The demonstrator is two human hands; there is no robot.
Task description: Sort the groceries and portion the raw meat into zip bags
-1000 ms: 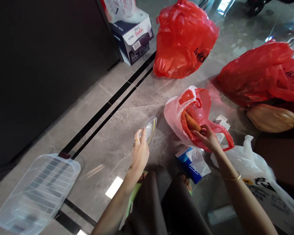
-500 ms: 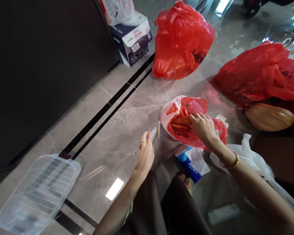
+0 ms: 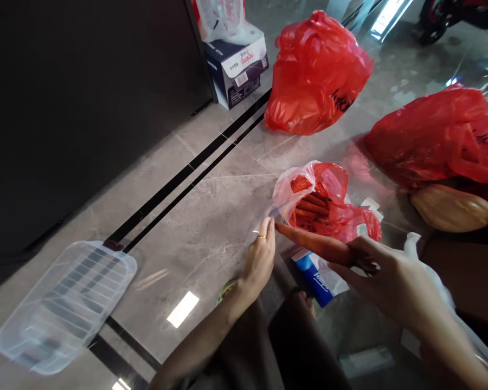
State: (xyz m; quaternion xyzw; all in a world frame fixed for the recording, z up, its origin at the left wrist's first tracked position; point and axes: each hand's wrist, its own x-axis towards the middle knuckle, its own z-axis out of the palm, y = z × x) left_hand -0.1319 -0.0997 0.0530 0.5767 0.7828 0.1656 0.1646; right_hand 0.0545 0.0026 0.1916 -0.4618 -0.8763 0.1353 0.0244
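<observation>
In the left hand (image 3: pixel 261 259) a clear zip bag (image 3: pixel 282 210) was pinched between thumb and fingers. Next to it a carrot (image 3: pixel 319 242), lying across the gap between the hands, was gripped at its thick end by the bent fingers of the right hand (image 3: pixel 394 276). Its narrow tip was held right at the left fingertips — whether it was inside the bag's mouth could not be told. The step in hand was judged to be the lining-up of carrot and zip bag; a mouth held wide and a steady carrot seemed to be called for.

A grey tiled floor (image 3: pixel 215 216), crossed by black stripes, was used as the work surface. From the left were seen a translucent tray (image 3: pixel 67 309), a dark panel (image 3: pixel 89 103), a printed box (image 3: pixel 242 65), a red carrier bag (image 3: pixel 336 174) holding more carrots (image 3: pixel 309 208), a blue tissue pack (image 3: pixel 314 277) and, far right, a bulging red sack (image 3: pixel 431 138).
</observation>
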